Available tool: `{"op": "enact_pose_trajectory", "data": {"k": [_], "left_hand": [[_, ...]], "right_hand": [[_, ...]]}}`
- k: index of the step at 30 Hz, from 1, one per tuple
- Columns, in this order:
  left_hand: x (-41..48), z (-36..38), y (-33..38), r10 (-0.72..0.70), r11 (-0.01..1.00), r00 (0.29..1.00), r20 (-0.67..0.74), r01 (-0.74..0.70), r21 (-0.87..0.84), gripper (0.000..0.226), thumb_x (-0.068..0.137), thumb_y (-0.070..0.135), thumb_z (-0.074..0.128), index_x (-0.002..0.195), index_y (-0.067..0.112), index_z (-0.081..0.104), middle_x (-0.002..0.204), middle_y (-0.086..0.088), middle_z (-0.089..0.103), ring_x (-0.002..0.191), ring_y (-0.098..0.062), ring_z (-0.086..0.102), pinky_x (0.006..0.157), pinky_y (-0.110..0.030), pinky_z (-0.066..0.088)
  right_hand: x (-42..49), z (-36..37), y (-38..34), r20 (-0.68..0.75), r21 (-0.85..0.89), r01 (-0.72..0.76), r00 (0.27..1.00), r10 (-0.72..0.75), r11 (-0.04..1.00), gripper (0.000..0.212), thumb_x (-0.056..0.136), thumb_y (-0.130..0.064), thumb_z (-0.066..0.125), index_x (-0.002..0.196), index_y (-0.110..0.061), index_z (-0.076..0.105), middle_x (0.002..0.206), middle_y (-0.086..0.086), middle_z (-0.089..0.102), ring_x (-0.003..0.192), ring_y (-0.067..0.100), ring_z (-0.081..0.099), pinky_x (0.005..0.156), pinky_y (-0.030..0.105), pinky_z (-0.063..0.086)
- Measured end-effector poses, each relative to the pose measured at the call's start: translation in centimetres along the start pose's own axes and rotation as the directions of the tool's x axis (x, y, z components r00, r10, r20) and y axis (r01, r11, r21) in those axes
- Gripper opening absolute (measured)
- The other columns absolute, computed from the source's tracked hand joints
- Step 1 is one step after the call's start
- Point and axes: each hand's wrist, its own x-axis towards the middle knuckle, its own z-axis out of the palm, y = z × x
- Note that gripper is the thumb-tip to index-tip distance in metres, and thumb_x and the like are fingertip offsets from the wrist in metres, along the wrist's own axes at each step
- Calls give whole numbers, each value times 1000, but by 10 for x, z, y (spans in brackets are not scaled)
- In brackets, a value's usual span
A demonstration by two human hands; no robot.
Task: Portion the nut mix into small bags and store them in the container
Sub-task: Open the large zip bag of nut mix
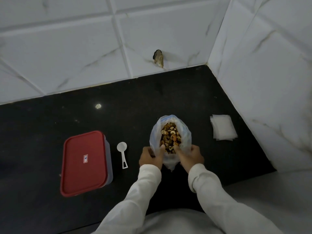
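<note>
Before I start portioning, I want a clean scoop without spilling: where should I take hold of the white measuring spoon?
Pinch the measuring spoon by the looped end of its handle, coming from above on the near side. It lies flat on the counter, bowl pointing away, handle toward you, just left of the left hand gripping the nut bag.

Head-worn view, seemingly steep, over counter [50, 119]
</note>
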Motion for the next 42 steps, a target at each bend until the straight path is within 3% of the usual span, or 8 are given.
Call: {"op": "enact_pose_trajectory", "data": {"k": [4, 8, 12, 15, 19, 26, 35, 42], "left_hand": [[12, 4, -1, 2, 997, 998, -55, 2, 78, 12, 97, 26, 55, 102, 16, 55, 99, -6, 59, 92, -21, 59, 81, -36, 49], [13, 7, -5, -167, 826, 981, 96, 192, -530, 13, 99, 8, 49, 104, 14, 59, 108, -17, 63, 101, -32, 63, 90, -47, 54], [7, 8, -3, -287, 527, 894, 344, 448, -723, 19, 95, -1, 52, 108, 8, 62, 105, -21, 66, 93, -37, 65, 77, -50, 55], [12, 5, -2, -389, 770, 877, 283, 477, -423, 24, 94, 9, 59, 119, 8, 58, 113, -18, 62, 99, -34, 63, 80, -44, 57], [19, -2, -14, -161, 984, 985, 67, 166, -66, 41, 89, 19, 66, 125, 22, 47, 119, -7, 57, 97, -25, 61, 77, -39, 58], [30, -6, 19, 387, 861, 917, -96, -323, 393, 40, 89, 55, 57, 115, 25, 57, 108, 5, 63, 99, -17, 62, 88, -40, 53], [39, 1, 36, 56, 962, 997, -61, -70, -266, 28, 101, 24, 48, 77, 18, 61, 81, -2, 61, 84, -18, 58, 83, -31, 44], [32, 2, 33, -20, 969, 991, -136, -14, -246, 29, 90, 39, 66, 111, 20, 60, 104, 2, 62, 94, -16, 55, 80, -32, 45]], "right_hand": [[19, 4, -9, -15, -302, -83, 997, 82, 950, 29, 92, -31, 59, 112, -10, 57, 87, 5, 55, 90, 19, 56, 79, 29, 45], [21, -1, 3, 18, 130, 48, 999, -51, 990, 16, 91, -11, 57, 104, -6, 66, 106, 21, 66, 99, 37, 64, 91, 50, 52], [20, -8, -3, 150, 425, -214, 975, 165, 879, 8, 94, -11, 57, 91, -10, 64, 101, 17, 65, 99, 32, 63, 93, 45, 51], [21, -7, -2, 21, 99, -230, 973, 229, 968, 24, 99, -21, 47, 112, -7, 62, 94, 10, 59, 95, 26, 59, 89, 38, 49], [13, -19, 8, -39, -167, 100, 993, -108, 981, 32, 99, -21, 46, 130, -16, 49, 121, 6, 54, 103, 19, 52, 82, 30, 39], [28, -14, -25, 19, -363, 485, 857, -514, 795, 58, 90, -48, 58, 140, -25, 39, 135, -1, 47, 124, 19, 49, 97, 35, 43], [53, -16, -37, 108, 8, 265, 958, -264, 964, 20, 95, -34, 51, 99, -25, 69, 100, 1, 68, 96, 19, 64, 91, 40, 50], [53, -25, -41, 81, -21, 238, 968, -236, 971, 28, 88, -38, 63, 113, -25, 62, 111, -5, 62, 98, 13, 57, 86, 31, 47]]}}
